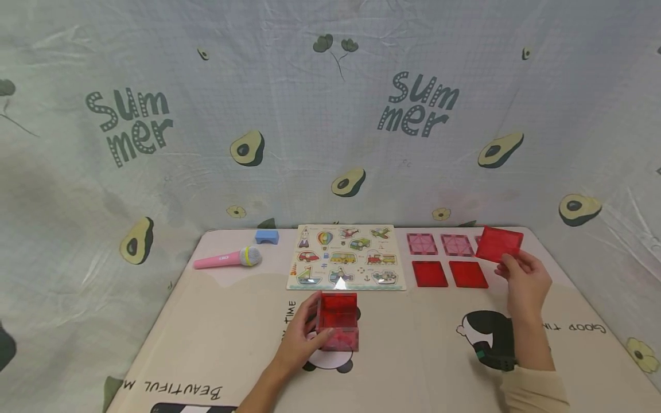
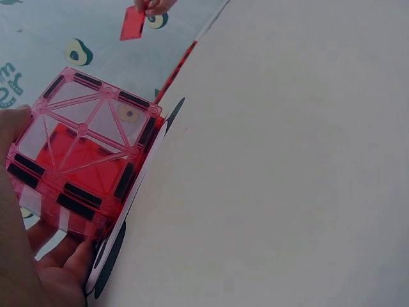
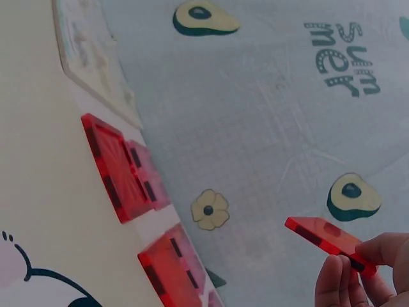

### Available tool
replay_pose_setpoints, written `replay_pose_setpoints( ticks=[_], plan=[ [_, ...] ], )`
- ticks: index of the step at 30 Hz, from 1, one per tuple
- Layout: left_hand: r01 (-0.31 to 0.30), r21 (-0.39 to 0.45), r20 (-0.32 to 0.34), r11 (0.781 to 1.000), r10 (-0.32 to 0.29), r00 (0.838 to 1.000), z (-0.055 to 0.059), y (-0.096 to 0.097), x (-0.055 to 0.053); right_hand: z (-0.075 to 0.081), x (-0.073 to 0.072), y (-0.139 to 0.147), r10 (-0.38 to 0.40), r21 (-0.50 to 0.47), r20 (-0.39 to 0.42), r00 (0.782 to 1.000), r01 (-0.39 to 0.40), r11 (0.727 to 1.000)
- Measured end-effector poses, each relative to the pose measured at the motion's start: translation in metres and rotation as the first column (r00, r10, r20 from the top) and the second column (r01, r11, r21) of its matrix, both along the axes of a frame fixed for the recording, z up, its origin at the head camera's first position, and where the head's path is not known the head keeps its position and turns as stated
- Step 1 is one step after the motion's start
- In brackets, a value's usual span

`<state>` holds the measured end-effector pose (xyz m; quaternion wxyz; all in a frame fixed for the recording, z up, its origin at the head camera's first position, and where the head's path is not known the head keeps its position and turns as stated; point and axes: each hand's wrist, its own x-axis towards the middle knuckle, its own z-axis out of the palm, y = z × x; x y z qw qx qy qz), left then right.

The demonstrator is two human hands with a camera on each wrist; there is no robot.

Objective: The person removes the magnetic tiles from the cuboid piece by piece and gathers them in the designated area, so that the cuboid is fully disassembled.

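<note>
Between the fingers and thumb of my left hand (image 1: 299,341) is an open-topped box (image 1: 345,339) built of red and pink see-through magnetic tiles, standing on the table. The left wrist view shows its pink lattice wall (image 2: 83,128), with a red tile showing through. Over at the right, my right hand (image 1: 529,284) pinches a red square magnetic tile (image 1: 497,244) by one edge, raised and tilted above the table. Two red tiles (image 1: 430,274) lie flat beside that hand. Pink tiles (image 1: 422,244) form a row behind them, one partly hidden by the raised tile.
A wooden vehicle puzzle board (image 1: 345,258) lies at the back middle. Left of it are a pink toy microphone (image 1: 222,260) and a blue arch block (image 1: 267,237). A printed curtain (image 1: 289,103) hangs right behind the table's back edge.
</note>
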<state>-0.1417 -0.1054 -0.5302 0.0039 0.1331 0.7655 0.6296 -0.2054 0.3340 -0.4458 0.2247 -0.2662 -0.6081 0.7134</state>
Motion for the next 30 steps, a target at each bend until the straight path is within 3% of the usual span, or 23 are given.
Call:
replay_pose_setpoints(
  ticks=[5, 12, 30],
  plan=[
    [-0.012, -0.002, 0.007, 1.0, 0.012, 1.0, 0.0, -0.001, 0.001, -0.008, -0.001, 0.012, -0.059, -0.067, 0.018, 0.998, 0.06, 0.996],
    [0.018, 0.005, 0.007, 1.0, -0.018, 1.0, 0.001, 0.001, 0.0, -0.019, 0.004, 0.031, -0.118, -0.114, 0.058, 0.991, 0.124, 0.986],
    [0.005, 0.006, 0.004, 1.0, -0.005, 1.0, 0.003, -0.001, 0.002, -0.04, 0.0, 0.051, -0.059, -0.093, 0.231, 0.971, 0.082, 0.992]
  ],
)
